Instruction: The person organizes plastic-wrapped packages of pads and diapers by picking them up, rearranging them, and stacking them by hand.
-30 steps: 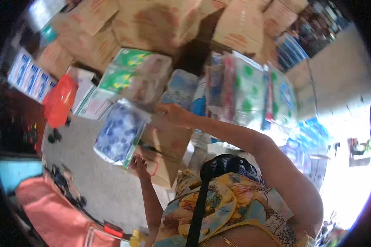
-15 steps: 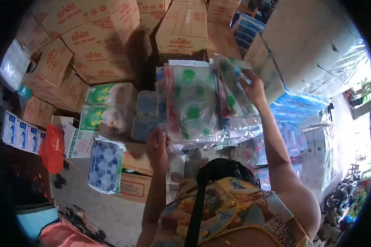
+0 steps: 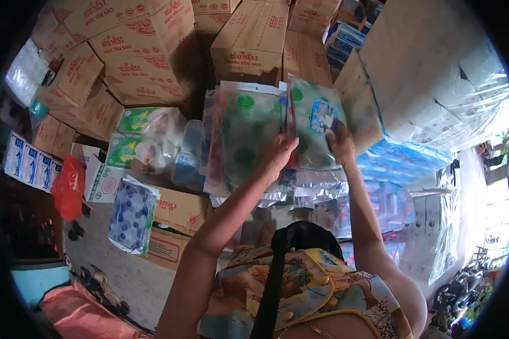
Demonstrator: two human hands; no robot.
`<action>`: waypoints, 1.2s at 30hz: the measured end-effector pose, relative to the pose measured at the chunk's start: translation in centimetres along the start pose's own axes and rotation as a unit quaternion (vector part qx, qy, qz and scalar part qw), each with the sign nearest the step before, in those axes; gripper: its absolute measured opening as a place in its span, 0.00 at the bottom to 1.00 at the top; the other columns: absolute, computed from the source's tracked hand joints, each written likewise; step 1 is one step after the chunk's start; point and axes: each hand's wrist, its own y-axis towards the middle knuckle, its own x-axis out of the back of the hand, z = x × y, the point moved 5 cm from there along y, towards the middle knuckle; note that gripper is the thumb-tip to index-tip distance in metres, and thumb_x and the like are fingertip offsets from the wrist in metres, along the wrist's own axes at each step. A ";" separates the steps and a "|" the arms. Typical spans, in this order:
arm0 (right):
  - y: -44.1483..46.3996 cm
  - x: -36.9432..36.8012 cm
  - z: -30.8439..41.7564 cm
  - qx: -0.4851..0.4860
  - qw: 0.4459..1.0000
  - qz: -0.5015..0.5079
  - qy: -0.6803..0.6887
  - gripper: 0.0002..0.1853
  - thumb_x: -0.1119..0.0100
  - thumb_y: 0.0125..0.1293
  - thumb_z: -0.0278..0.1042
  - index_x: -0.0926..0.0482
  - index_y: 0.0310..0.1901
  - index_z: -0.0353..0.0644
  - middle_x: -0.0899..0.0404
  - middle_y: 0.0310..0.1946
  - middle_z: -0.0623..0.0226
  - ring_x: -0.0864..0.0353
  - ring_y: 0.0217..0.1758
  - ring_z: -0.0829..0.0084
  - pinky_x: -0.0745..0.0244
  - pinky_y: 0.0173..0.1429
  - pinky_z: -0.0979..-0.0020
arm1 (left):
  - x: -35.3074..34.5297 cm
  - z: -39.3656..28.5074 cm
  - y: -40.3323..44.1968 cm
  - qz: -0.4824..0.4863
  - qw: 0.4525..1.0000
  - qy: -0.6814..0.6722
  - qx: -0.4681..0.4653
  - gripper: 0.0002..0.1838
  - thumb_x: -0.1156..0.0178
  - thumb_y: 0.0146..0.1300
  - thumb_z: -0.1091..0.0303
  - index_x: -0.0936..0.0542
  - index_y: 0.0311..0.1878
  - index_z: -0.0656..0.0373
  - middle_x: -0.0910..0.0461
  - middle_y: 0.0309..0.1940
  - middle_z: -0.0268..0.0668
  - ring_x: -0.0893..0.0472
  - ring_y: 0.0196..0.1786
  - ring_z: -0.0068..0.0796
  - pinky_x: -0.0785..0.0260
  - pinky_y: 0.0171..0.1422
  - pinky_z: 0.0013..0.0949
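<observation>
Two stacks of flat clear plastic packets lie side by side in front of me. On top of the right stack is a green-dotted packet [image 3: 308, 144] with a blue picture label. My right hand [image 3: 341, 147] grips its right edge, thumb over the label's lower corner. Bent fingers of my left hand [image 3: 279, 153] hold its left edge, where the two stacks meet. Another green-dotted packet [image 3: 246, 124] tops the left stack, just beyond my left hand. Silvery packet edges [image 3: 316, 192] stick out beneath.
Cardboard cartons [image 3: 246, 51] are piled behind the stacks. Tall plastic-wrapped bales [image 3: 424, 73] stand at right. Green-and-white packs [image 3: 144, 141], a blue-dotted packet [image 3: 133, 214] on a carton, and a red plastic bag [image 3: 69, 189] are at left.
My left hand has moved up and right from the left stack's near corner to the right packet's edge. The right hand has come down slightly with the packet, now square on its stack.
</observation>
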 end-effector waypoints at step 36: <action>-2.4 3.8 14.4 -0.053 0.783 0.147 0.602 0.16 0.45 0.55 0.35 0.30 0.45 0.38 0.28 0.38 0.69 0.29 0.39 0.78 0.35 0.42 0.76 | 9.9 -8.0 -15.0 -0.208 0.953 0.080 -0.207 0.19 0.45 0.55 0.64 0.34 0.46 0.64 0.28 0.37 0.34 0.30 0.39 0.23 0.38 0.44 0.26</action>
